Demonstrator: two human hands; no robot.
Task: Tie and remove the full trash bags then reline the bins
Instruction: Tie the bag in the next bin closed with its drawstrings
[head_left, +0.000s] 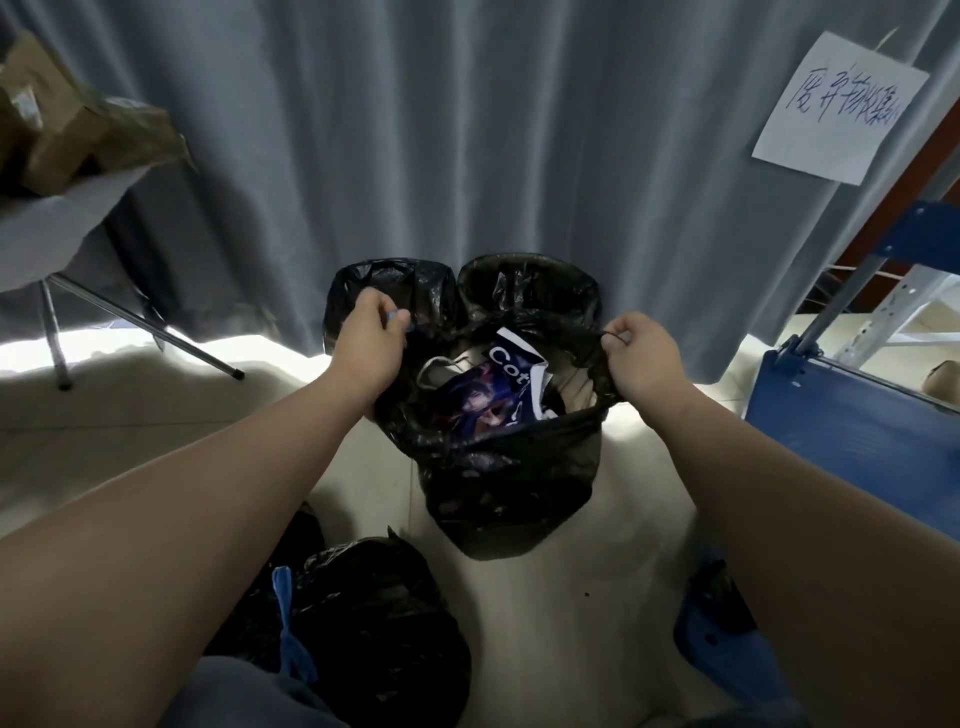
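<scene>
— Where's the bag (498, 467)?
— Hanging between the hands, just in front of the bins (530, 280). Its mouth is stretched wide open from one hand to the other.
— How is it held?
— The left hand (366, 338) is curled round the rim on the bag's left side. A bit of blue shows at its fingers, perhaps a tie, but it's too small to tell. The right hand (641, 353) pinches a gathered twist of rim on the right side.
— Anything inside?
— A dark printed packet (498, 400) with white letters lies on top.
— And the bins?
— Side by side against the curtain (467, 130), both lined in black.
— Nearer?
— A tied bag (374, 623) with a blue tie (288, 623) sits on the floor (519, 623), below the left forearm.
</scene>
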